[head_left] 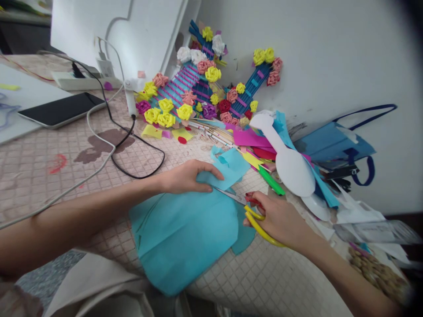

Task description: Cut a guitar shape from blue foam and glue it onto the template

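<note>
Lt.-blue paper sheet (188, 240) is seen spread on the near part of a patterned table (62, 143), w/ both hands brought to its far side. Yellow-handled scissors (236, 196) are gripped in the R hand (280, 218), fingers & thumb curled round the handles; blades are pointed L, tip set just beside the L thumb. By the L hand (188, 177) the sheet's far edge is met, thumb & forefinger held parted in a curve; lower fingers are hidden, so whether paper is pinched can't be told.

Just beyond the hands, a smaller blue piece (234, 165) is seen, w/ a green item (271, 180) to its R & a white spoon-shaped cutout (294, 169) farther R. Paper-flower decorations (185, 90), trimmed in yellow, pink, white & purple, are propped far ctr. Far L, a dark-screened tablet (62, 109) is laid nr. a power strip (82, 81) & looped black cable (139, 177). Far R, a blue bag (337, 145) is stood nr. the wall; a clear bottle (376, 231) is laid nearer.
</note>
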`<state>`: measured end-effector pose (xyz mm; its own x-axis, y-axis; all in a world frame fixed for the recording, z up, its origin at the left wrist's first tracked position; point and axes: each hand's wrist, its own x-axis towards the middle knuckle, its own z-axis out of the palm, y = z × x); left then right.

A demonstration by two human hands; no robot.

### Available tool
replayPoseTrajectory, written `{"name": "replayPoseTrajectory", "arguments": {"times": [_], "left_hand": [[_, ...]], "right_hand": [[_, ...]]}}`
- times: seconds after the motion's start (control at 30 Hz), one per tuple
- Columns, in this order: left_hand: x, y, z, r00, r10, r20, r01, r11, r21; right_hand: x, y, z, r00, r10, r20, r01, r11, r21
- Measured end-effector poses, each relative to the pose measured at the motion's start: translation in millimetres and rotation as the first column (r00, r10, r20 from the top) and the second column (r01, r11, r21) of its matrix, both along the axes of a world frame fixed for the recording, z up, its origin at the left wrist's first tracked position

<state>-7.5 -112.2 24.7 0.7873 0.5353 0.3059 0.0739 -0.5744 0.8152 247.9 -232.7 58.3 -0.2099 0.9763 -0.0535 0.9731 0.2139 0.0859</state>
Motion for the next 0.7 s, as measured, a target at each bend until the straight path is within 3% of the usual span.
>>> {"name": "replayPoseTrajectory", "arguments": {"times": [0.7], "left_hand": [[-0.4, -1.8, 2.9, 1.000, -0.023, -0.002, 0.023, 1.000, -0.015]], "right_hand": [[1.7, 0.3, 3.7, 0.995, 0.102, -0.013, -0.102, 0.995, -0.010]]}}
